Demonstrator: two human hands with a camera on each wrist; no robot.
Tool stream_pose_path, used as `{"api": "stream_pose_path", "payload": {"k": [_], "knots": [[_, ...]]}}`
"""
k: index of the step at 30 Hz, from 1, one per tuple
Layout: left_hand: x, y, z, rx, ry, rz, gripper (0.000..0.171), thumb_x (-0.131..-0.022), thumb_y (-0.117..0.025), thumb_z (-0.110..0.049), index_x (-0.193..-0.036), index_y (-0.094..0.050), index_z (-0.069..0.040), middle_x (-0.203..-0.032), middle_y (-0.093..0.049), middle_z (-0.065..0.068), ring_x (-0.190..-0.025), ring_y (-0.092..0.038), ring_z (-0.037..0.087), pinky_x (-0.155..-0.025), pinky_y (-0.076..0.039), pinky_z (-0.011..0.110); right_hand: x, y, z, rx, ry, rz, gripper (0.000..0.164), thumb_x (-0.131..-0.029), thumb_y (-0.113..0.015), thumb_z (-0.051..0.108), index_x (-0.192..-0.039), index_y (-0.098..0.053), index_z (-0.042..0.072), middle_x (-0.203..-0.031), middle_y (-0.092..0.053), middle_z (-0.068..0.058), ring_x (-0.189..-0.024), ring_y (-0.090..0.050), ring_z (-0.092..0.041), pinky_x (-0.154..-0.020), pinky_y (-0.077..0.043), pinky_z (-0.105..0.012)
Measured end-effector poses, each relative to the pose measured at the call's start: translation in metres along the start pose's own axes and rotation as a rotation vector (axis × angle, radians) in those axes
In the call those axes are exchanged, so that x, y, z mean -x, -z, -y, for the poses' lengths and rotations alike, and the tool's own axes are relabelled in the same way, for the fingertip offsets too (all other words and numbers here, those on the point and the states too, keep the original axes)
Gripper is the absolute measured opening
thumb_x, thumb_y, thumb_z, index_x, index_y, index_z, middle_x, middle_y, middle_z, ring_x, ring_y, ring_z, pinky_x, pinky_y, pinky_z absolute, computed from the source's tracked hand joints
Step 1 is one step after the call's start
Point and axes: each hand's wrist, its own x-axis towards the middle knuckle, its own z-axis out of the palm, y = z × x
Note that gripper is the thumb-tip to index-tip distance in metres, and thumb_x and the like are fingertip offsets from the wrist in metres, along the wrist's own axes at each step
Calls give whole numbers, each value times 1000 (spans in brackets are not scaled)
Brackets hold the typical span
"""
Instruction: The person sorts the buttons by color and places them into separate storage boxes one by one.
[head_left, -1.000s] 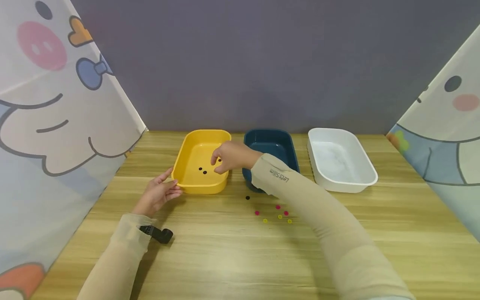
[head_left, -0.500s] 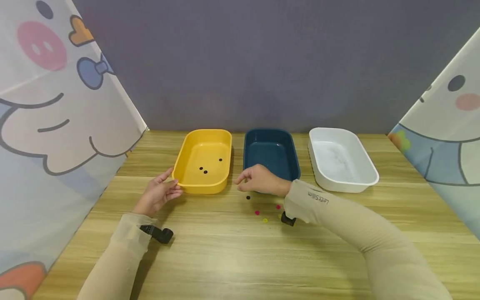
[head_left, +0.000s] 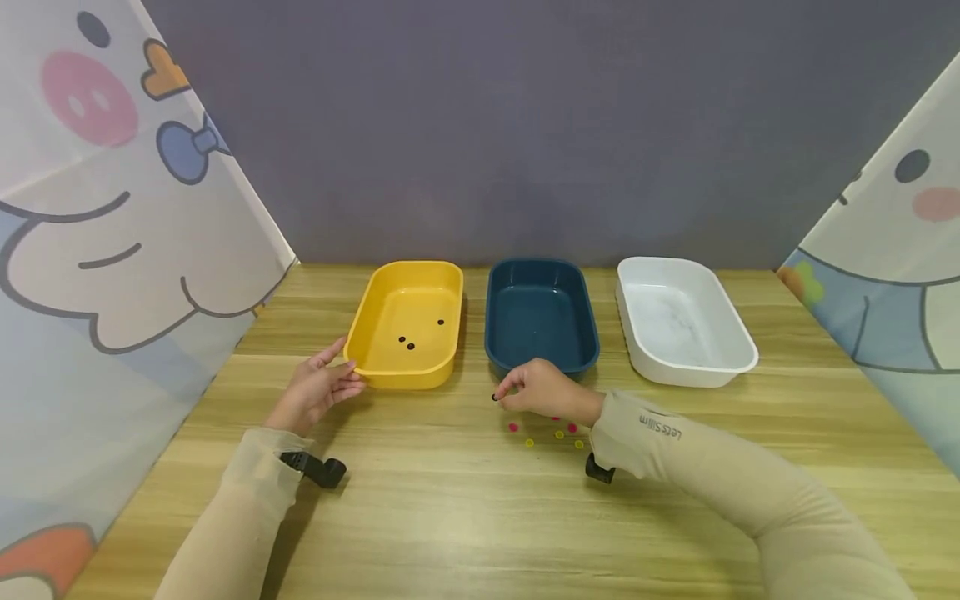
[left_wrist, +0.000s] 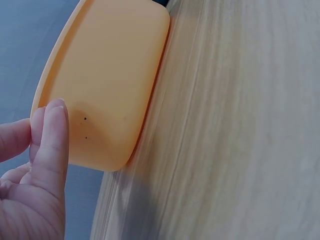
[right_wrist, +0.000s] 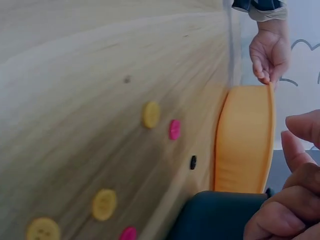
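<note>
My left hand pinches the near left corner of a yellow bin, the thumb on its wall in the left wrist view. Three black buttons lie inside that bin. Over the table, just before the dark blue bin, my right hand has thumb and forefinger at a black button. The right wrist view shows this black button lying on the wood, with a gap between thumb and forefinger and the other fingers curled.
Pink buttons and yellow buttons lie scattered below the right hand. A white bin stands at the right. A dark grey wall closes off the back, with printed cloths on both sides.
The right hand has moved from over the yellow bin, right and toward me, down to the black button on the table. The left hand stays on the yellow bin.
</note>
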Motion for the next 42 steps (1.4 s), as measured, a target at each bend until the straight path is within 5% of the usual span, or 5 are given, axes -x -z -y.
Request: {"api": "stream_pose_path", "payload": {"k": [10, 20, 31, 38, 42], "knots": [[-1, 3, 2, 14, -4, 1, 67, -100, -41, 1, -155, -4, -13, -70, -65, 3, -62, -66, 11, -69, -59, 24, 2, -5, -19, 73, -28, -27, 17, -84, -64, 6, -97, -74, -1, -48, -34, 9, -46, -24, -6, -50, -26, -19], [-1, 3, 2, 25, -13, 23, 69, -100, -44, 2, -154, -3, -12, -70, -65, 4, -62, -67, 12, -68, -59, 24, -3, -10, -26, 47, -73, 74, 35, -84, -64, 5, -118, -65, -5, -60, -48, 8, -47, -26, -6, -48, -26, -18], [-3, 3, 3, -1, -7, 12, 68, -100, -45, 2, -154, -6, -11, -71, -66, 4, -63, -67, 12, -69, -59, 24, -13, -13, -27, 139, -80, 193, 49, -84, -63, 6, -132, -55, -2, -51, -30, 8, -44, -23, -5, -45, -23, -17], [-2, 3, 2, 8, -5, 2, 68, -99, -44, 3, -154, -6, -11, -70, -67, 4, -61, -67, 12, -66, -59, 23, -14, -15, -23, 239, -20, 196, 33, -84, -68, 10, -116, -68, 3, -89, -67, 0, -66, -49, -6, -65, -46, -20], [-1, 2, 1, 13, -8, 0, 68, -99, -44, 3, -154, -6, -11, -70, -67, 4, -61, -67, 12, -66, -59, 23, -13, -19, -20, 322, 6, 202, 24, -83, -71, 12, -107, -72, 10, -107, -69, -1, -81, -57, -7, -78, -52, -25]]}}
